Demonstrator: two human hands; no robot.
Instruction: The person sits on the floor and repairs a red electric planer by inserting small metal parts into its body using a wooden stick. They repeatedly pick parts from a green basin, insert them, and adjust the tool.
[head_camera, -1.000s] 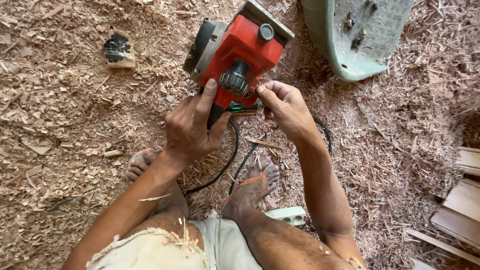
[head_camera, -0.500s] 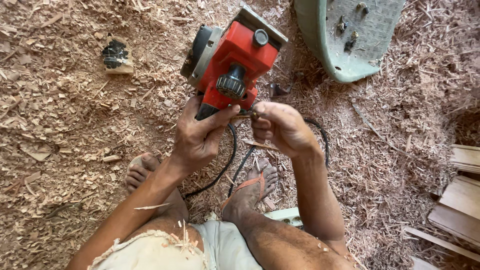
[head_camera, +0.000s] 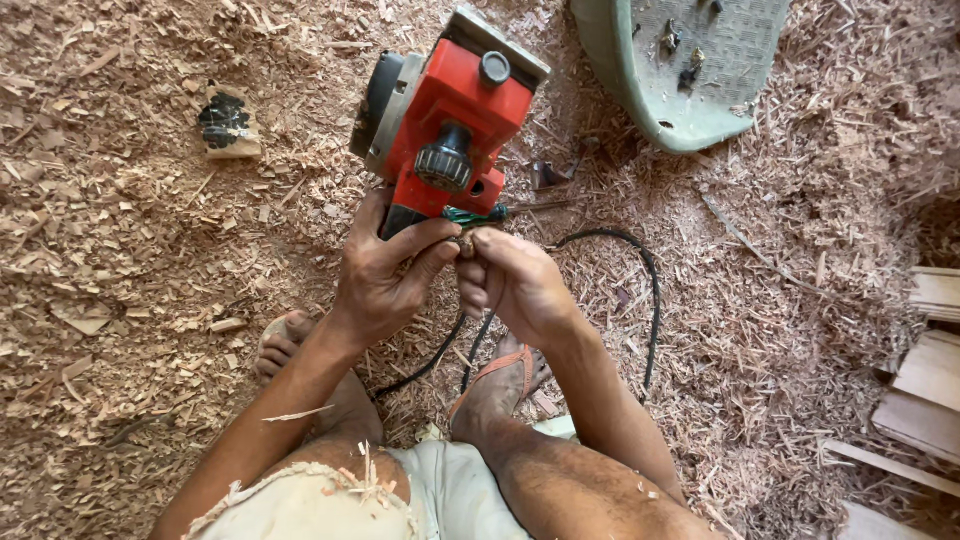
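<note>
A red electric planer (head_camera: 445, 120) with a black knob on its side stands tilted on the floor (head_camera: 130, 300), which is thickly covered in wood shavings, a little beyond the person's feet. The left hand (head_camera: 385, 275) grips the dark handle at the near end of the planer, fingers (head_camera: 420, 238) curled tight around it. The right hand (head_camera: 515, 285) sits just beside the left, touching it at the fingertips, its fingers pinched together on a small green twisted wire (head_camera: 470, 215) that sticks out at the base of the planer's red body. A black power cord (head_camera: 645, 290) loops from under the hands out to the right and back toward the sandalled right foot (head_camera: 500, 385); the bare left foot (head_camera: 285, 345) rests on the shavings to the left. Far right lies a pale green plastic chair seat (head_camera: 640, 95) with a few small dark bits on it. Far left sits a small wooden block (head_camera: 228, 125) with a dark smear, and at the right edge lie stacked pale boards (head_camera: 930, 370)
</note>
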